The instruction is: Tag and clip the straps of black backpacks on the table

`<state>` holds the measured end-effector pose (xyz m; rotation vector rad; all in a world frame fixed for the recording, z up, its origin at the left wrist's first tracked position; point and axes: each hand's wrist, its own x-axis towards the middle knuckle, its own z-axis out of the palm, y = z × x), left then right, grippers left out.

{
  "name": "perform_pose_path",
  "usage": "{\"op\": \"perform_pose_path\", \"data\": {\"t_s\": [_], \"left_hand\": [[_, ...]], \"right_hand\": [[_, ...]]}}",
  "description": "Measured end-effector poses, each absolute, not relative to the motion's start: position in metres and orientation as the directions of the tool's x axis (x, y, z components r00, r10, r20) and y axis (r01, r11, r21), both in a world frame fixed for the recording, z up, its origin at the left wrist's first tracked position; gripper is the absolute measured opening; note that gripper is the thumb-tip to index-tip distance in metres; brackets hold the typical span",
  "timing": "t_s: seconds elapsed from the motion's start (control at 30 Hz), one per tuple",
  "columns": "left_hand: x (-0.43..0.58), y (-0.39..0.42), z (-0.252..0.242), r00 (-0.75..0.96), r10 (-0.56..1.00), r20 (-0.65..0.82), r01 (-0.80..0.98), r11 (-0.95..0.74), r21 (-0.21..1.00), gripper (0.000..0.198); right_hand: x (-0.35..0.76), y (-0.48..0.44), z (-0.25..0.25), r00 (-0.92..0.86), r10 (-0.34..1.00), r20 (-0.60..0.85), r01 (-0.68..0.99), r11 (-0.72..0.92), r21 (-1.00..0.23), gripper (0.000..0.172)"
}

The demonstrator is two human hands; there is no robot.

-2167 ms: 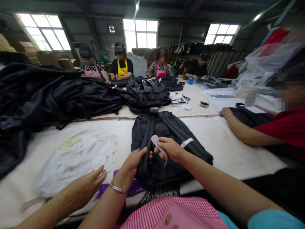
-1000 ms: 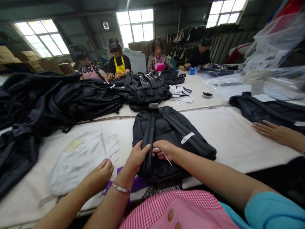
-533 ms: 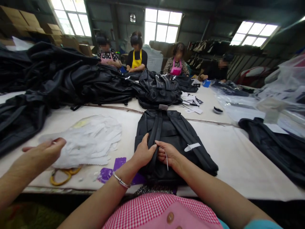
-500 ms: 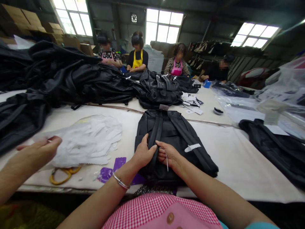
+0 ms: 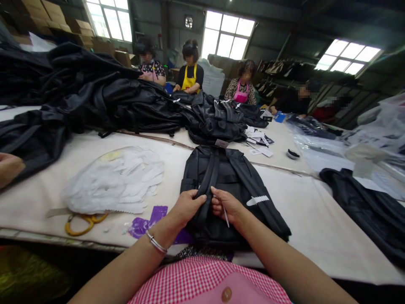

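A black backpack [image 5: 232, 178] lies on the table before me with its two shoulder straps facing up. My left hand [image 5: 189, 205] is closed around the left strap [image 5: 207, 183], thumb on top. Just to the right, my right hand [image 5: 228, 205] is closed, pinching a thin white strip [image 5: 226, 216] that hangs down from its fingers, seen nearly edge-on. Its fingertips are close beside the same strap. Another white strip [image 5: 257, 200] with a zigzag end is wrapped across the right strap [image 5: 253, 181].
Left of the backpack lies a heap of white strips [image 5: 126, 185] on clear plastic, near yellow-handled scissors [image 5: 79, 226] and a purple packet [image 5: 142, 227]. Black bags [image 5: 126, 101] pile up behind. A co-worker's hand [image 5: 9, 169] shows at the left edge. More black bags [image 5: 363, 207] lie right.
The co-worker's hand at the left has drawn away from the white strips toward the left edge. My left index finger has curled in at the strap; my right hand still pinches the strip.
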<state>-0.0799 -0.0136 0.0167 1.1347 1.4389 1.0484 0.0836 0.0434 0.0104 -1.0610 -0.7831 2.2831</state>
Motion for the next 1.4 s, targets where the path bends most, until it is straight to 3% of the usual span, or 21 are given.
{"op": "perform_pose_path", "data": {"t_s": [0.13, 0.23, 0.43, 0.67, 0.8, 0.9, 1.07, 1.2, 1.27, 1.33, 1.4], "left_hand": [[-0.082, -0.013, 0.01, -0.059, 0.976, -0.21, 0.065, 0.213, 0.975, 0.031], [-0.08, -0.012, 0.01, 0.003, 0.974, -0.228, -0.022, 0.228, 0.973, 0.032], [-0.079, -0.01, 0.013, 0.023, 0.95, -0.31, -0.132, 0.31, 0.941, 0.031], [-0.084, -0.007, 0.008, 0.028, 0.932, -0.36, -0.153, 0.36, 0.92, 0.031], [-0.082, -0.006, 0.006, 0.021, 0.938, -0.345, -0.122, 0.345, 0.93, 0.029], [-0.081, -0.006, 0.01, 0.004, 0.942, -0.335, -0.071, 0.335, 0.94, 0.028], [-0.079, -0.008, 0.018, 0.036, 0.939, -0.342, -0.092, 0.344, 0.934, 0.03], [-0.078, -0.008, 0.017, 0.001, 0.95, -0.312, 0.007, 0.312, 0.95, 0.025], [-0.077, -0.007, 0.015, -0.012, 0.957, -0.289, 0.073, 0.289, 0.955, 0.025], [-0.077, -0.006, 0.015, -0.011, 0.965, -0.262, 0.125, 0.262, 0.957, 0.024], [-0.076, -0.006, 0.018, -0.014, 0.972, -0.235, 0.194, 0.233, 0.953, 0.022]], "right_hand": [[0.106, 0.044, 0.021, -0.532, 0.696, -0.482, 0.093, -0.518, -0.851, 0.034], [0.111, 0.046, 0.019, -0.457, 0.77, -0.446, 0.191, -0.404, -0.894, 0.032], [0.094, 0.052, 0.003, -0.467, 0.784, -0.409, 0.121, -0.402, -0.908, 0.03], [0.103, 0.055, 0.019, -0.484, 0.807, -0.339, 0.271, -0.23, -0.935, 0.027], [0.116, 0.056, 0.038, -0.527, 0.807, -0.268, 0.246, -0.157, -0.957, 0.032], [0.123, 0.06, 0.052, -0.621, 0.751, -0.224, 0.169, -0.151, -0.974, 0.029], [0.122, 0.07, 0.071, -0.807, 0.552, -0.209, 0.123, -0.189, -0.974, 0.051], [0.103, 0.083, 0.074, -0.737, 0.656, -0.163, 0.324, 0.132, -0.937, 0.019], [0.09, 0.092, 0.076, -0.718, 0.694, -0.042, 0.398, 0.361, -0.843, 0.019], [0.076, 0.1, 0.079, -0.759, 0.648, 0.067, 0.391, 0.535, -0.749, 0.016], [0.064, 0.105, 0.082, -0.825, 0.56, 0.073, 0.348, 0.606, -0.715, 0.013]]}}
